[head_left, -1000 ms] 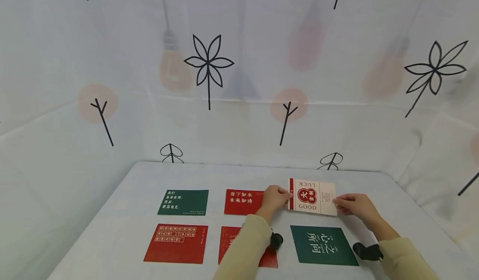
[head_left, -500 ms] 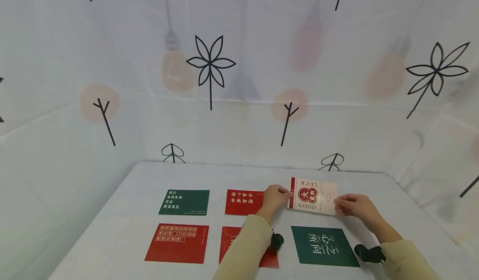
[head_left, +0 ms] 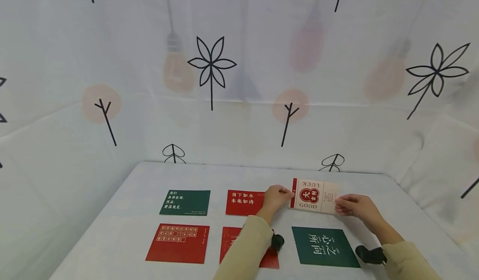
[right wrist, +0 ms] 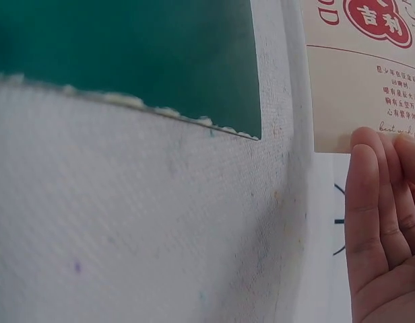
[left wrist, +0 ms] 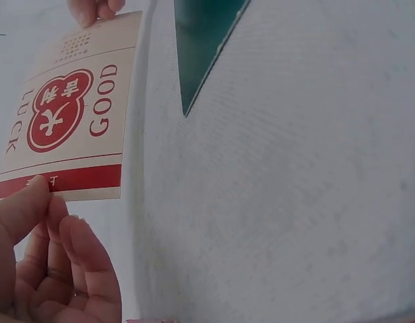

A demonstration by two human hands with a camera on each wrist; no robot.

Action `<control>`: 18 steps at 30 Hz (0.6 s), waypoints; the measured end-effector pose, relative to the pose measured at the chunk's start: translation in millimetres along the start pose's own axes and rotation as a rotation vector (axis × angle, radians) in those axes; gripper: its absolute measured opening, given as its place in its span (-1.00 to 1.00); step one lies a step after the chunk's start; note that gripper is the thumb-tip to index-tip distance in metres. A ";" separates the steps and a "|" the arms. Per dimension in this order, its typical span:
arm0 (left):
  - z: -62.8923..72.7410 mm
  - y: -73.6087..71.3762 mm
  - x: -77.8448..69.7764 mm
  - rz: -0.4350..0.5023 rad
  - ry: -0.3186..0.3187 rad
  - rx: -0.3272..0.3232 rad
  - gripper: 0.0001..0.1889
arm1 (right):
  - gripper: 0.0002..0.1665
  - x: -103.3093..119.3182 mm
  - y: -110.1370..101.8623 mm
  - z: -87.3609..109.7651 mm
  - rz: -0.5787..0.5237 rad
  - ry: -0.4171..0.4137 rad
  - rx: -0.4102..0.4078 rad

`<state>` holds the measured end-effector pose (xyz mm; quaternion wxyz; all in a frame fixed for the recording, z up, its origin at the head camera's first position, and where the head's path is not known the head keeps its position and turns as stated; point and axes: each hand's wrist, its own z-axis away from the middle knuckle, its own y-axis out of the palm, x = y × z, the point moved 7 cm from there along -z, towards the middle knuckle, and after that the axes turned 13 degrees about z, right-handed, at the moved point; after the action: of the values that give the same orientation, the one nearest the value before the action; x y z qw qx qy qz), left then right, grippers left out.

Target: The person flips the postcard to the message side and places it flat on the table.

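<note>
The head view looks forward and down across the table (head_left: 125, 217) — both wrist views, close and sideways, share the cream card (left wrist: 68, 111).

Free: table (head_left: 136, 203) left of rear green card (head_left: 186, 202) | Blocked: rear right, by GOOD LUCK card (head_left: 314, 195)

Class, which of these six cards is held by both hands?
The cream GOOD LUCK card, pinched at opposite ends by the left hand and right hand; the three red cards and two green cards lie unheld.
</note>
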<state>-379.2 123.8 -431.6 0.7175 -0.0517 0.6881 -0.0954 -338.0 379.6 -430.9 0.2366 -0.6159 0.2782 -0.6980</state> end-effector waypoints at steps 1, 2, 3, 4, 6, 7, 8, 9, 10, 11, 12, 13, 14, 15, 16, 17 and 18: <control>0.0 0.2 0.1 0.005 -0.002 0.002 -0.85 | -0.39 0.1 0.1 0.3 -0.006 -0.001 0.000; 0.2 0.2 0.3 0.011 -0.005 0.002 -0.85 | -0.40 0.4 0.3 0.6 -0.013 -0.001 0.000; 0.4 0.3 0.6 0.015 -0.009 0.003 -0.85 | -0.41 0.6 0.4 0.6 -0.018 -0.004 0.000; 0.7 0.5 1.0 0.019 -0.013 0.003 -0.85 | -0.41 0.7 0.6 0.6 -0.022 -0.005 0.001; 1.0 1.0 2.2 0.034 -0.026 0.003 -0.85 | -0.43 0.7 0.7 0.6 -0.034 0.001 -0.001; 1.3 1.3 2.6 0.041 -0.031 0.004 -0.85 | -0.44 0.6 0.6 0.7 -0.038 0.002 -0.002; 1.5 1.5 3.1 0.046 -0.035 0.003 -0.85 | -0.44 0.6 0.8 1.0 -0.040 0.001 -0.002; 1.5 1.7 3.9 0.052 -0.040 0.004 -0.85 | -0.44 0.5 1.0 1.3 -0.042 -0.001 -0.002; 1.7 1.7 4.5 0.059 -0.045 0.003 -0.85 | -0.45 0.4 1.0 1.6 -0.046 -0.003 -0.004; 1.8 1.6 5.1 0.073 -0.055 0.002 -0.85 | -0.44 0.3 0.9 2.0 -0.050 -0.004 -0.006; 1.9 1.5 5.4 0.086 -0.062 0.000 -0.85 | -0.44 0.2 0.9 2.1 -0.054 -0.009 -0.007; 1.9 1.4 5.9 0.100 -0.069 -0.001 -0.85 | -0.44 -0.1 0.7 2.0 -0.060 -0.011 -0.007; 1.9 1.2 6.0 0.105 -0.071 -0.004 -0.86 | -0.43 -0.5 0.5 1.7 -0.064 -0.015 -0.007; 1.8 1.1 6.2 0.117 -0.077 -0.006 -0.86 | -0.42 -1.1 0.1 1.2 -0.071 -0.015 -0.008; 1.8 1.1 6.3 0.127 -0.081 -0.009 -0.86 | -0.42 -1.8 -0.2 0.9 -0.078 -0.016 -0.008; 1.9 1.0 6.2 0.138 -0.086 -0.010 -0.86 | -0.41 -2.5 -0.4 0.6 -0.084 -0.015 -0.008; 2.0 1.0 5.9 0.142 -0.085 -0.010 -0.86 | -0.40 -3.1 -0.4 0.4 -0.091 -0.016 -0.005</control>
<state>-377.0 123.4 -437.5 0.7508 -0.0102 0.6593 -0.0385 -337.2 382.0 -432.8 0.2051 -0.6342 0.2497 -0.7024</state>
